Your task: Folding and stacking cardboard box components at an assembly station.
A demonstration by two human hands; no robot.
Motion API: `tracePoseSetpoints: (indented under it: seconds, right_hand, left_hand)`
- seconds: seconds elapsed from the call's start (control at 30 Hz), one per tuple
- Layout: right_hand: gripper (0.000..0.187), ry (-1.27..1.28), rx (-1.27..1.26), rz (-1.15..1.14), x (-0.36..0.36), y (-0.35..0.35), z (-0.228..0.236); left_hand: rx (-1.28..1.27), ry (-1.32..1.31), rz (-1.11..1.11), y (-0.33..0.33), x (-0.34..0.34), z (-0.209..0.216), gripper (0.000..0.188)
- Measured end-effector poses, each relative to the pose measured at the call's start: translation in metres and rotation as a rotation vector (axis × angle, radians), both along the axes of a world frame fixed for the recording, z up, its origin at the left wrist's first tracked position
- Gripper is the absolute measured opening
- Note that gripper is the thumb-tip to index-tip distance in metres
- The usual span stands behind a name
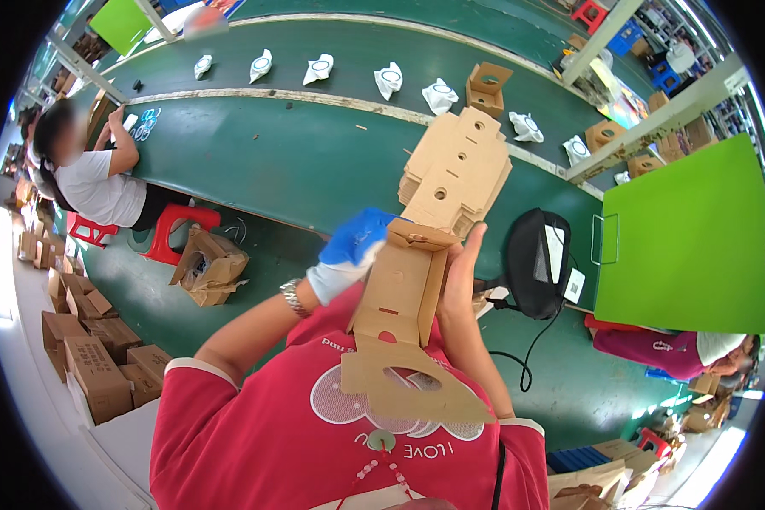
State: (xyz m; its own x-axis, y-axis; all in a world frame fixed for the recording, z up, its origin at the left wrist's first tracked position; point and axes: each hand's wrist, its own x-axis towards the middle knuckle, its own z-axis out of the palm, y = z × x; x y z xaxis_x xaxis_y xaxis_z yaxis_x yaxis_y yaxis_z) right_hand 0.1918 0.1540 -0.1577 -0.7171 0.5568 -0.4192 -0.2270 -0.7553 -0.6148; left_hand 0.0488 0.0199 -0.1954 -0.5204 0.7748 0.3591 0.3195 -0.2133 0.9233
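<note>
Between my hands, in front of my chest, is a partly folded brown cardboard box point(397, 285). Its inside faces up, and a long flap with an oval cut-out point(361, 378) hangs toward me. My left hand point(354, 248), in a blue and white glove, grips the box's far left corner; its fingertips are partly hidden. My bare right hand point(459, 280) holds the right wall, its fingers mostly behind the cardboard. Just beyond the box, a stack of flat cardboard blanks point(455, 174) with round holes lies on the green table.
A black mesh-like bag or case point(537, 263) and a green board point(684, 242) stand to the right. Across the table, a belt point(340, 51) carries white wrapped items point(388, 81) and an open box point(488, 87). A co-worker point(102, 183) sits at the left near a red stool point(178, 234).
</note>
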Motion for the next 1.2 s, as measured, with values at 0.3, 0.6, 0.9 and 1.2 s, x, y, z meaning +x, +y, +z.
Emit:
tracePoseSetpoints:
  seconds: [0.3, 0.6, 0.9, 1.2]
  right_hand:
    - [0.042, -0.266, 0.922, 0.785, -0.003, 0.049, 0.03]
    - [0.024, -0.56, 1.742, 0.774, -0.017, 0.044, 0.042]
    - [0.025, -0.406, 0.62, 0.098, -0.017, 0.087, -0.015]
    - [0.022, -0.251, 0.401, 0.016, -0.03, 0.026, 0.015]
  left_hand:
    - [-0.812, 0.096, -0.507, 0.023, -0.045, 0.093, 0.044]
    - [-0.901, 0.749, -0.427, 0.065, -0.027, 0.103, 0.036]
    - [-0.202, -0.148, -0.351, 0.027, -0.045, 0.052, 0.076]
    - [-0.128, -0.205, -0.335, 0.032, -0.005, 0.032, 0.091]
